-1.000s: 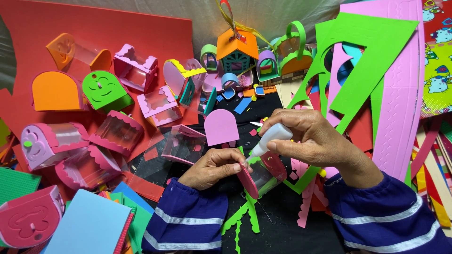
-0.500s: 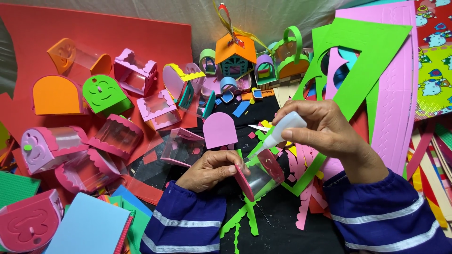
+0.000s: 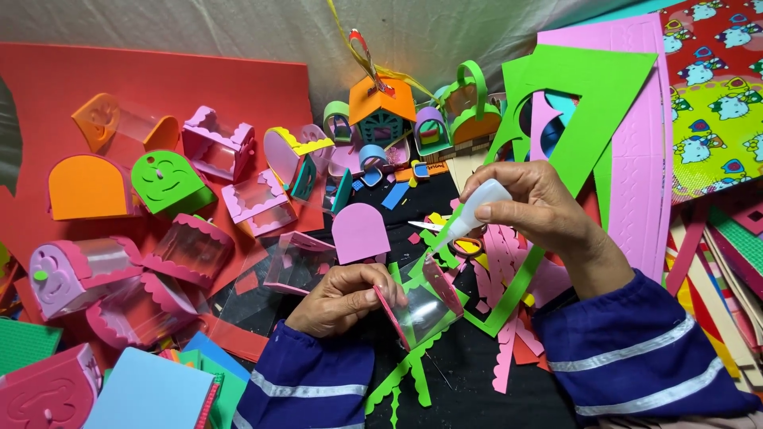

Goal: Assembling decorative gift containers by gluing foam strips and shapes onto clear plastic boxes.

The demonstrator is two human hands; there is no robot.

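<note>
The left hand (image 3: 343,295) is pinching a clear plastic box with pink foam ends (image 3: 421,306), partly hiding it; the right hand (image 3: 534,208) is gripping a white glue bottle (image 3: 475,211), its tip hard to see.

White glue bottle (image 3: 477,208) tilts nozzle-down above clear, pink-ended box (image 3: 420,306).

A large red foam sheet (image 3: 159,79) was spread at the left, and small arched boxes were scattered over it: an orange one (image 3: 86,188), a green one (image 3: 168,183) and several pink ones with clear plastic walls (image 3: 189,250). A little orange-roofed foam house (image 3: 383,111) was set at the back. Green (image 3: 592,95) and pink (image 3: 644,159) foam sheets were stacked at the right, beside a patterned sheet (image 3: 715,103).
</note>
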